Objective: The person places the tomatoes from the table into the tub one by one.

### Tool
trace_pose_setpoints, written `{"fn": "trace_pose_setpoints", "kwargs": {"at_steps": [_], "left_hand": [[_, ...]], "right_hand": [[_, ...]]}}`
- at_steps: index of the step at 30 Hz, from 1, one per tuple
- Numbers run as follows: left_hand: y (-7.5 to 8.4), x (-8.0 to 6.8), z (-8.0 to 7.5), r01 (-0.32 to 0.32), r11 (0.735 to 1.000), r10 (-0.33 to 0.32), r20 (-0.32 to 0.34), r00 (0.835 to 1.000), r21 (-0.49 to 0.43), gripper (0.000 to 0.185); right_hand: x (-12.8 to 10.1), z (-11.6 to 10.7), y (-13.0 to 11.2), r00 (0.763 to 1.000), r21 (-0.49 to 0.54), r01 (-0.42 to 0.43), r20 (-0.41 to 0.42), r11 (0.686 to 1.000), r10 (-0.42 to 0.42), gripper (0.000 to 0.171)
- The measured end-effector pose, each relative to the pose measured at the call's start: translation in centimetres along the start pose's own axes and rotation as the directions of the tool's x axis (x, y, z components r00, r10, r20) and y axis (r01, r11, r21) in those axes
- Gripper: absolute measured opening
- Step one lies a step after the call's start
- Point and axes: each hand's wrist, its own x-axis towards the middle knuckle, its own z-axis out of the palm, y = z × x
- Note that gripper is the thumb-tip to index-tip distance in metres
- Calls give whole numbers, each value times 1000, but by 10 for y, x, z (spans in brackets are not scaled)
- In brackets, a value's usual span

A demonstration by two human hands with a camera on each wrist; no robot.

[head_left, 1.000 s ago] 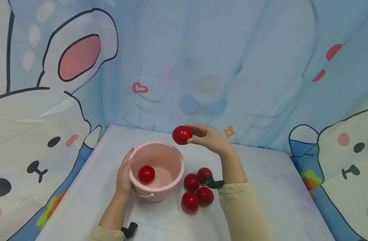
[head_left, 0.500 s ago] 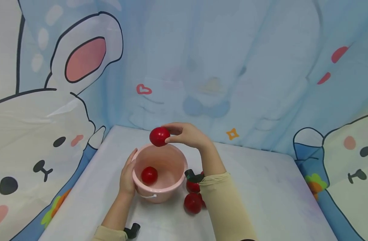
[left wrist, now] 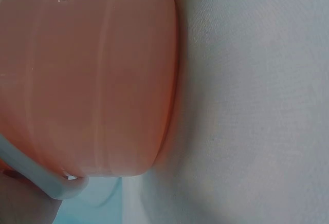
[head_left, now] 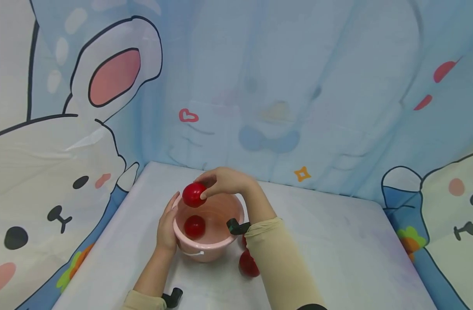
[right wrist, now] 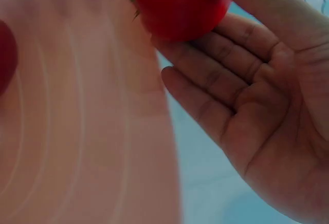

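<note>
Rabbit-printed blue cloth hangs behind and beside a white-covered table. With the pink bucket as clock face in the head view, the left hand lies at nine, against the outer wall; its lower fingers are hidden, so I cannot tell whether it grips. Steady pressure there should keep the bucket from sliding.

Upright on its base, the bucket has its long axis vertical, mouth upward, white handle near six. One inner tomato rests inside, toward eight or nine.

At eleven, overlapping the far rim in view, is the held tomato, pinched between thumb and fingers of the right hand. Nearly round, it has no marked long axis; the right wrist view shows its green tuft at nine o'clock on the fruit, facing away from the palm. Lowering it toward the mouth's centre before releasing would probably spare the rim and the inner tomato a knock.

Between four and five sits an outer tomato, partly behind the right sleeve.
</note>
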Motion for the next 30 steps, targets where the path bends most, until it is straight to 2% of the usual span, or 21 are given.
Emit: {"fn": "trace_pose_setpoints", "kwargs": {"at_steps": [6,12,19,22,26,30], "left_hand": [[2,-1,1,-13,1000,13,5,1000,-1,49],[2,-2,0,-14,1000,14,-1,1000,21,47],[0,1,-2,-5,1000,5,4,1000,19,46],[0,1,-1,-5,1000,5,2,1000,19,47],[0,1,-1,0,1000,0,4,1000,15,47],[0,0,-2,7,1000,-7,1,1000,17,47]], "right_hand": [[10,11,-1,996,23,-38,86,999,36,44],[17,20,-1,980,-12,-114,162,993,114,42],[27,32,0,956,-123,-185,209,975,208,43],[31,37,0,948,-179,-185,226,966,223,42],[35,41,1,943,-212,-178,244,961,228,41],[36,43,1,934,-177,-202,259,963,244,41]]}}
